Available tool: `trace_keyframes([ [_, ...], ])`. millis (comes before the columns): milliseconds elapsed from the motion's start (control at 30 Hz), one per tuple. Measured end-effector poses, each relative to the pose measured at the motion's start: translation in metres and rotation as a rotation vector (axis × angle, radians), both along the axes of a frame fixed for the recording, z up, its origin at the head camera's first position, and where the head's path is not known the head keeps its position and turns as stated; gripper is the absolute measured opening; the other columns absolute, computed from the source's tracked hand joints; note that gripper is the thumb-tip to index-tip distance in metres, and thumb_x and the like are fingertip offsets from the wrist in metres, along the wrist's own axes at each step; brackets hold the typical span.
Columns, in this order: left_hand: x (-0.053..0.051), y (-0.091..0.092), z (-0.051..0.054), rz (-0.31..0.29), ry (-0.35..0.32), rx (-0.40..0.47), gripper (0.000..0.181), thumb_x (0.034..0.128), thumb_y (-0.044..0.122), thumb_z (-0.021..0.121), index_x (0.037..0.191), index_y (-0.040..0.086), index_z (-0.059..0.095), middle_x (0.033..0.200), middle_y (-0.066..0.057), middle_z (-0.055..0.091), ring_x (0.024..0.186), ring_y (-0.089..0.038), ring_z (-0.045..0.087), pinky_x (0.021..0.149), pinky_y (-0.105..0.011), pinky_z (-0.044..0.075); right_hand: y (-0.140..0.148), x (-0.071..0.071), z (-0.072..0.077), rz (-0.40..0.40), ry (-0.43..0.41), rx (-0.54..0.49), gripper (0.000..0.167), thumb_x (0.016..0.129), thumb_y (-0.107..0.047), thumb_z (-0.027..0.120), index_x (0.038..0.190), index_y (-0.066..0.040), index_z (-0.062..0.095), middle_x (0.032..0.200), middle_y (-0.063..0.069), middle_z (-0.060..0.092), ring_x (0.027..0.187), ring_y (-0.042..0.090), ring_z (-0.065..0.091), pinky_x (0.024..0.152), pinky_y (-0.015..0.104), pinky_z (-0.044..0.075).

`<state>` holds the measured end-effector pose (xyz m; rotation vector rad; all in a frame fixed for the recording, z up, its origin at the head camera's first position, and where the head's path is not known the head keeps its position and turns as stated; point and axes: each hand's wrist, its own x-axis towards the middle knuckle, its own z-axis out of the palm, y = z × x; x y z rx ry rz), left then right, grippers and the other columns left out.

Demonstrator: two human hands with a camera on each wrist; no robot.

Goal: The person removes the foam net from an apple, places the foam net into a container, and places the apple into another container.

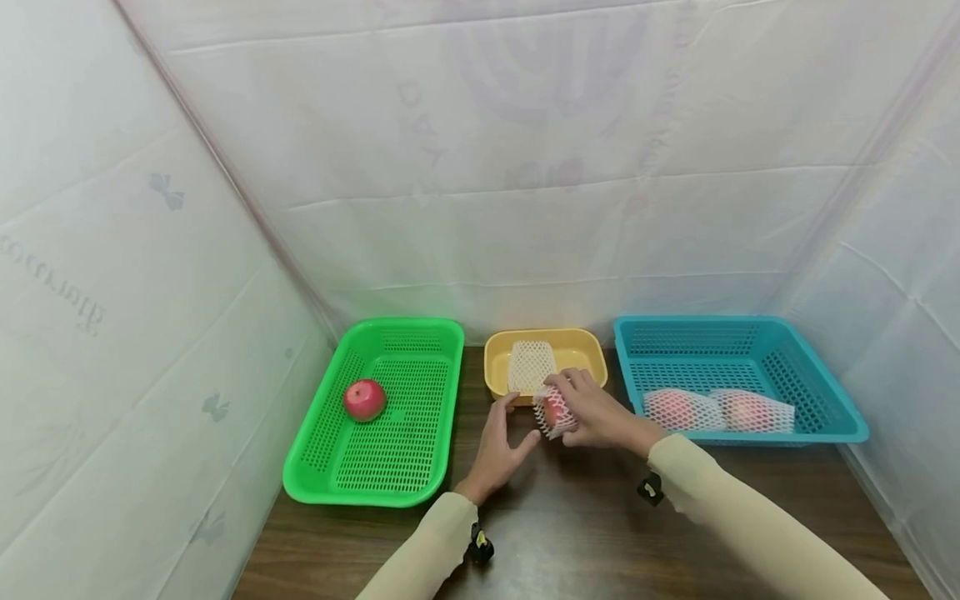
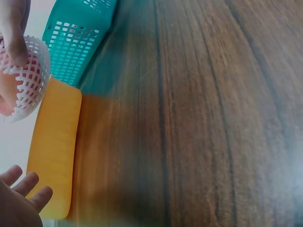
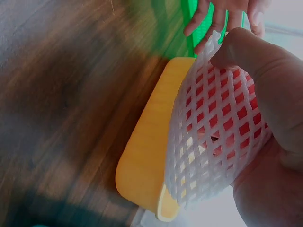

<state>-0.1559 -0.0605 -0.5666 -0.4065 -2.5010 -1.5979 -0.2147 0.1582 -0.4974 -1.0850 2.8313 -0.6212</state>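
Note:
My right hand (image 1: 600,414) grips a red apple (image 1: 555,407) in a white foam net sleeve (image 3: 208,142), just in front of the yellow basin (image 1: 498,354). In the right wrist view the thumb presses near the sleeve's edge, and the net covers much of the apple. To the left, my left hand (image 1: 497,450) is held with fingers spread, apart from the apple and holding nothing. Another white foam net (image 1: 531,365) lies in the yellow basin. The left wrist view shows the left fingers (image 2: 31,182) near the basin's side.
On the left, a green basket (image 1: 397,497) holds one bare red apple (image 1: 365,400). A blue basket (image 1: 855,429) on the right contains two apples in foam nets (image 1: 678,410). All stand on a dark wooden table (image 1: 570,533) with pale curtain walls around.

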Motion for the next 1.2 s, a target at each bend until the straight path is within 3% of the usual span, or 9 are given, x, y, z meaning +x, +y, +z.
trace_keyframes([
  [333,0.000,-0.003,-0.009,-0.002,0.040,-0.009,0.070,0.0957,0.030,0.071,0.151,0.003,0.036,0.149,-0.024,0.043,0.133,-0.043,0.047,0.109,-0.060,0.040,-0.010,0.003,-0.013,0.028,0.010,-0.005,0.091,0.070,-0.023,0.091,0.146,-0.010,0.042,0.137,0.014,0.045,0.118,0.029,0.045,0.099,0.046,0.049],
  [767,0.006,-0.006,-0.007,0.015,0.007,-0.015,0.070,0.0963,0.029,0.069,0.152,0.003,0.035,0.149,-0.024,0.043,0.132,-0.040,0.047,0.108,-0.059,0.041,-0.023,0.008,-0.026,0.061,0.014,0.004,0.090,0.072,-0.022,0.091,0.147,-0.010,0.042,0.138,0.013,0.045,0.118,0.027,0.044,0.099,0.045,0.047],
  [1200,0.008,-0.010,-0.008,0.034,0.003,-0.031,0.067,0.0969,0.029,0.068,0.152,0.009,0.036,0.150,-0.012,0.042,0.136,-0.035,0.046,0.112,-0.052,0.039,-0.032,0.014,-0.038,0.081,-0.009,0.009,0.091,0.074,-0.018,0.087,0.151,-0.008,0.040,0.142,0.016,0.041,0.122,0.029,0.043,0.101,0.046,0.046],
])
